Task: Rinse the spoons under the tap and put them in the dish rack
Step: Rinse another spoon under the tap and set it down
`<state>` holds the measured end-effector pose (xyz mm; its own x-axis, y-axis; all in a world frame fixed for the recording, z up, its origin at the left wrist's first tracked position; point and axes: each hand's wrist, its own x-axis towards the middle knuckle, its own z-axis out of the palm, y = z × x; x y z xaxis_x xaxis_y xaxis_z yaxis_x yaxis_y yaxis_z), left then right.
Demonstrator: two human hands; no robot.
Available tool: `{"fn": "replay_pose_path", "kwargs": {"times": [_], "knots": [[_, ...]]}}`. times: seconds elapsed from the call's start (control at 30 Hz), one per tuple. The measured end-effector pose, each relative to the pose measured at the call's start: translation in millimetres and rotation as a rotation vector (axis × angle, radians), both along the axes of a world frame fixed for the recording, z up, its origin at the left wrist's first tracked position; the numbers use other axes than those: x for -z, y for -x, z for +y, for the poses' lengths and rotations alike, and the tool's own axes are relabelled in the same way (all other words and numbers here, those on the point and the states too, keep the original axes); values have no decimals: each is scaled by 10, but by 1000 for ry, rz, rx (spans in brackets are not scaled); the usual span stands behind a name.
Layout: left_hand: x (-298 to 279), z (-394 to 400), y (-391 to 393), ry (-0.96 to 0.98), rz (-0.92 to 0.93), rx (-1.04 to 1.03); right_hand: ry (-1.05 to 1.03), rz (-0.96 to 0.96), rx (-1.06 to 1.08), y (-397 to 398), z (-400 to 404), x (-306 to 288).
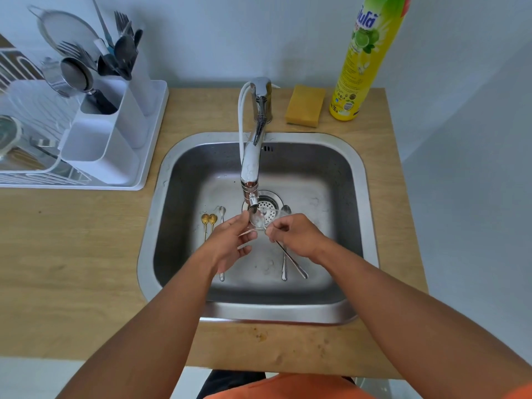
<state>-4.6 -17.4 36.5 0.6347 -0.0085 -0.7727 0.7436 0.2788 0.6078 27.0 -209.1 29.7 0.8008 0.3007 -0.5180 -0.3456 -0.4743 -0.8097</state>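
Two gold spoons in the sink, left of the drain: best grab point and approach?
Take the gold spoons by their thin handles, coming from above on the near side. They lie flat side by side on the sink floor, bowls toward the tap, handles toward the person.
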Motion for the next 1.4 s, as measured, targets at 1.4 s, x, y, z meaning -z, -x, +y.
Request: {"fn": "replay_pose_path", "kwargs": {"times": [1.4], "knots": [[-42,-256,-94,-443,-142,-53,6,-124,-125,49,34,12]]}}
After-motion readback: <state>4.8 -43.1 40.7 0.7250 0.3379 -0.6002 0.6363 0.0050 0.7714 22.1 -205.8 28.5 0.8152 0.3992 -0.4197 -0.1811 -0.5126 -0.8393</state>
